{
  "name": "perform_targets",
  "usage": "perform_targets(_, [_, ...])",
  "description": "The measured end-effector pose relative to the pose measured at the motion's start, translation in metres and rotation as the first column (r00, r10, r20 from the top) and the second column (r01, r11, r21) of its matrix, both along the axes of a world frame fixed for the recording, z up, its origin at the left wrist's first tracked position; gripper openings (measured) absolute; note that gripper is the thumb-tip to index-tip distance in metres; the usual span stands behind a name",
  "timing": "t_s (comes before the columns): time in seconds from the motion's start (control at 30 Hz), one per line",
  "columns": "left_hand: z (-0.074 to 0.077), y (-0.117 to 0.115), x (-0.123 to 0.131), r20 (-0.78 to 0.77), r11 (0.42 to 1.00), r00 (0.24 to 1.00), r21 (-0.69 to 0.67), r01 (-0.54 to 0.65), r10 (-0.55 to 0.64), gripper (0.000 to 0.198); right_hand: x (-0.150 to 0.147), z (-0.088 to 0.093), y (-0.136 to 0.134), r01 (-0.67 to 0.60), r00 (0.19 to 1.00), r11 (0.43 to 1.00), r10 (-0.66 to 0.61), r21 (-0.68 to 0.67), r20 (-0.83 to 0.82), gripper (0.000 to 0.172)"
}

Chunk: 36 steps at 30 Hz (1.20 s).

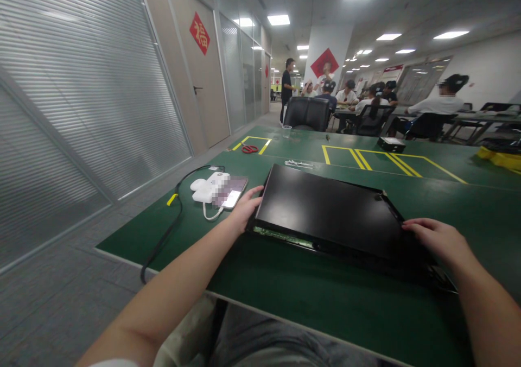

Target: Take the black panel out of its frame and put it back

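A black flat panel (325,207), like a monitor screen, sits tilted within a black frame (354,253) on the green table. Along its near left edge a strip of green circuit board (283,238) shows. My left hand (246,209) grips the left edge of the panel, the thumb side toward the top and the other fingers partly hidden. On the right edge, my right hand (437,239) is closed with its fingertips pinching the panel's rim. A gap is visible between panel and frame at the near side.
Left of the panel lie a phone (234,192), a white charger (209,188) and a black cable (179,204). Beyond are red scissors (249,149), a caliper-like tool (299,164), a plastic cup (287,132) and a small black box (391,144). Several people sit farther back.
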<state>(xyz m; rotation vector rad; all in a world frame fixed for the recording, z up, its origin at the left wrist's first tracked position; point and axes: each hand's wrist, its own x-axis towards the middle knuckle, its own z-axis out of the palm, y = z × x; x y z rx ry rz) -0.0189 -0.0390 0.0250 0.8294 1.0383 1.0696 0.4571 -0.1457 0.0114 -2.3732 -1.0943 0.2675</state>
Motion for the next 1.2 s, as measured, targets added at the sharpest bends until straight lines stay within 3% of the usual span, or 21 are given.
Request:
perform_targets(0.17, [0.000,-0.001,0.001,-0.001,0.995,0.998,0.081,0.059,-0.059,0.053,0.000,0.000,0.000,-0.012,1.000,1.000,0.012,0.022,0.016,0.035])
perform_targets(0.57, [-0.002,-0.001,0.000,-0.013,0.943,0.994,0.316,0.108,-0.110,0.041,-0.011,0.009,-0.002,0.000,1.000,1.000,0.000,0.000,0.019,0.033])
perform_targets(0.77, [0.001,-0.002,0.001,0.027,0.945,0.991,0.305,0.119,-0.133,0.050,-0.005,0.006,0.000,-0.017,1.000,1.000,0.017,-0.004,0.002,0.032])
perform_targets(0.87, [0.009,-0.005,0.001,0.110,0.924,0.971,0.346,0.162,-0.212,0.060,-0.005,0.003,0.000,-0.025,0.999,0.998,0.023,0.057,0.033,0.032])
perform_targets(0.97, [0.018,-0.011,0.003,0.185,0.902,0.931,0.365,0.231,-0.314,0.056,-0.008,0.004,0.000,-0.020,0.999,0.997,0.017,0.076,0.040,0.031])
perform_targets(1.07, [0.023,-0.017,0.003,0.168,0.892,0.936,0.393,0.225,-0.310,0.052,-0.012,0.008,0.000,-0.009,1.000,0.999,0.008,0.046,0.007,0.029])
perform_targets(1.2, [0.020,-0.020,0.001,0.146,0.891,0.943,0.398,0.220,-0.298,0.061,-0.010,0.008,0.000,-0.012,1.000,1.000,0.012,0.013,-0.012,0.027])
